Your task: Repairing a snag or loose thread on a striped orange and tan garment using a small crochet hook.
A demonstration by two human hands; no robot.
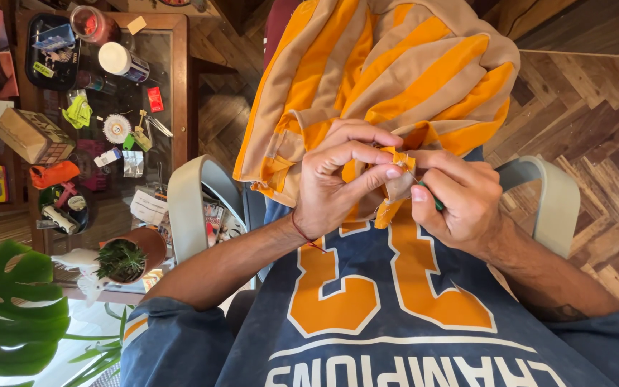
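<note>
Cloth [395, 64] on lap, table [180, 86] left

There is a single view, from a camera worn on the person's head. It looks steeply down the front of the body, so the blue shirt [388, 315] fills the bottom edge and the lap lies toward the top. It sits close: both forearms enter from the lower corners and the hands meet near the centre of the picture. To the left the view takes in a glass tabletop [173, 86], and to the right a wooden parquet floor [589, 107], both farther off.
</note>
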